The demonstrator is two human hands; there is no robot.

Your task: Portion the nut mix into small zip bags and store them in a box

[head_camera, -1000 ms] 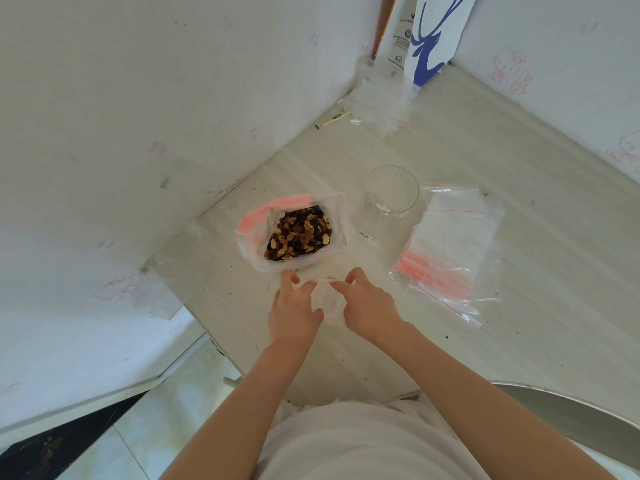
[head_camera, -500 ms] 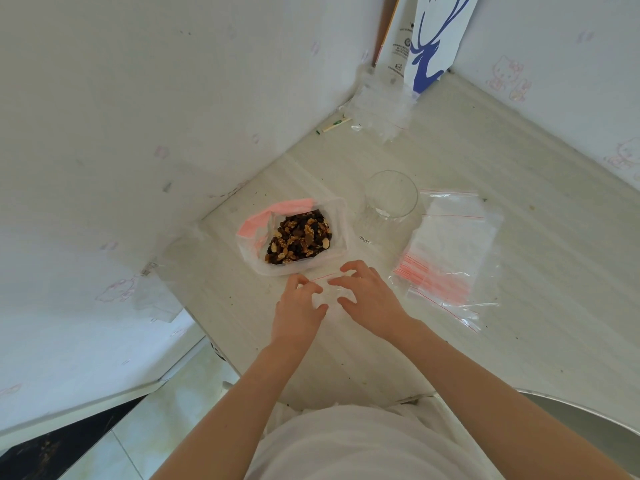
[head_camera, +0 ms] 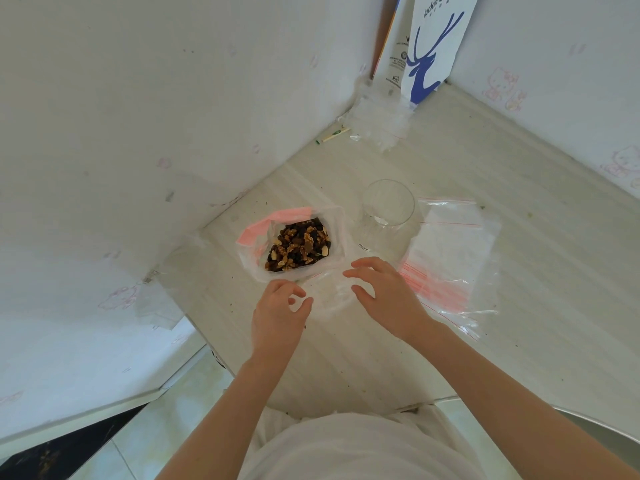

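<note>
Just in front of nut mix (head_camera: 298,247): small zip bag (head_camera: 330,289) flat on table (head_camera: 346,358). Left hand (head_camera: 282,317) curled at bag edge, pinch not confirmable. Right hand (head_camera: 384,296) spread, hovering over bag. Judgement: pinch both lips, pull mouth wide before filling.

Right now a pale wood-grain table top (head_camera: 519,271) is seen, matt and speckled. Thin glossy plastic is shown in the open bag (head_camera: 337,233) around the rough nut mix (head_camera: 299,245) at eleven o'clock. A clear, shiny glass (head_camera: 388,202) is noted at one, filmy transparent zip bags (head_camera: 453,251) at three, and a smooth printed paper bag (head_camera: 436,46) at twelve.
</note>
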